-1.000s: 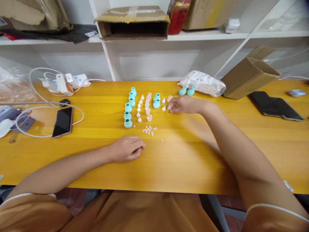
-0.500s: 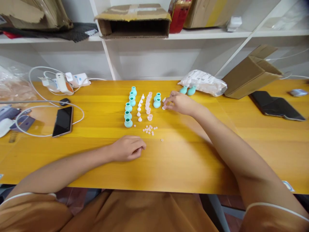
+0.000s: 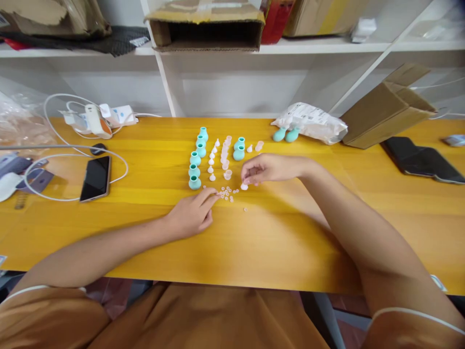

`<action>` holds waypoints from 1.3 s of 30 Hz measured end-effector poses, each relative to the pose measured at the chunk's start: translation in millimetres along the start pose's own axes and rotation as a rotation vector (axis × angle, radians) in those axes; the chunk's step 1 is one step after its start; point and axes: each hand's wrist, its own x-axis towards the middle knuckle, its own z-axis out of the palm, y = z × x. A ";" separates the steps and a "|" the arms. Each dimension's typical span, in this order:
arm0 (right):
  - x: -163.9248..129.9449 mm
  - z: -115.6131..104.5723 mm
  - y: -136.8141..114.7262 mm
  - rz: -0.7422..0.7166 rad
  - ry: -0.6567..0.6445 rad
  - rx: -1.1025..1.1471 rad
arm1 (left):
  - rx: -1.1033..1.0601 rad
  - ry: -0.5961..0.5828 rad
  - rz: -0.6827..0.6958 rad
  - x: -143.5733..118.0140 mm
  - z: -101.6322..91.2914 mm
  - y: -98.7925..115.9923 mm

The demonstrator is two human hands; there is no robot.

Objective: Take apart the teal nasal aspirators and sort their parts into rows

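Note:
My right hand point(image 3: 263, 169) pinches a small white cone-shaped piece point(image 3: 244, 186) just above the table, to the right of the loose rings. My left hand point(image 3: 192, 211) has its fingers stretched forward, the tips at the left edge of a scatter of tiny pale pink rings point(image 3: 227, 192); its thumb stays apart and lower. Behind the hands stand a row of turquoise vase-shaped pieces point(image 3: 194, 182), a row of white pointed pieces point(image 3: 212, 177) and a row of clear pinkish cups point(image 3: 227, 174). Two more turquoise pieces point(image 3: 239, 153) stand right of the cups, beside another white pointed piece point(image 3: 249, 148).
Two turquoise pieces point(image 3: 291, 135) lie by a white plastic package point(image 3: 310, 122) at the back. A cardboard box point(image 3: 385, 114) and a black folded case point(image 3: 421, 160) are on the right. A phone point(image 3: 95, 178) and white cables point(image 3: 127, 165) occupy the left. Shelving rises behind.
My right hand has come nearer, bringing the white pointed piece away from beside the turquoise pieces. My left hand has uncurled and reached forward to the rings.

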 end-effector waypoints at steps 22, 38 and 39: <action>23.9 21.3 19.4 -0.113 -0.274 0.421 | -0.002 0.094 -0.016 1.8 10.6 -15.2; 33.6 31.5 37.7 -0.121 -0.355 0.532 | -0.038 0.050 -0.058 4.8 7.3 -17.6; 33.8 31.4 38.3 -0.116 -0.357 0.534 | -0.062 0.054 -0.068 5.1 6.8 -17.4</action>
